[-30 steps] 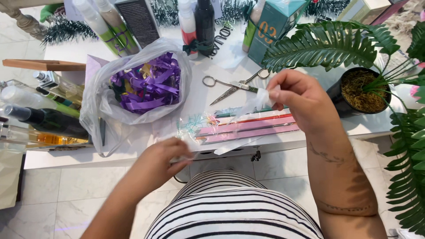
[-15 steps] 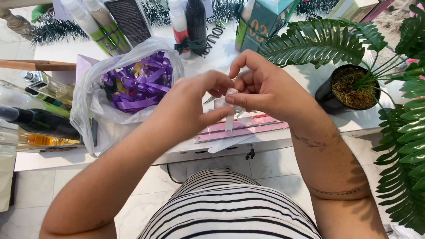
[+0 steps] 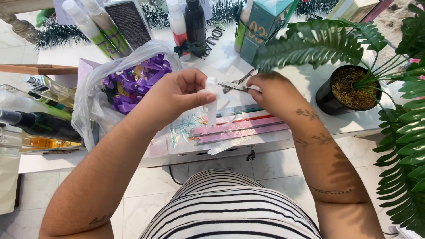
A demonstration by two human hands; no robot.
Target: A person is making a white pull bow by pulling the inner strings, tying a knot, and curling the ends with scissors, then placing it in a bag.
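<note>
Two hands: left hand (image 3: 177,95) fingers (image 3: 201,98) pinch strip (image 3: 211,104) (white).

You have a white table (image 3: 221,57) in front of you, crowded from edge to edge. At the left sits a clear plastic bag (image 3: 95,102) stuffed with purple ribbon bows (image 3: 133,82), and further left lie glass bottles (image 3: 40,124) on their sides. Along the far edge stand spray bottles (image 3: 95,26), a dark bottle (image 3: 195,24) and a teal box (image 3: 261,24). On the right stands a black plant pot (image 3: 343,90). Near your edge lie flat pink and striped packets (image 3: 239,128) in clear wrap.
</note>
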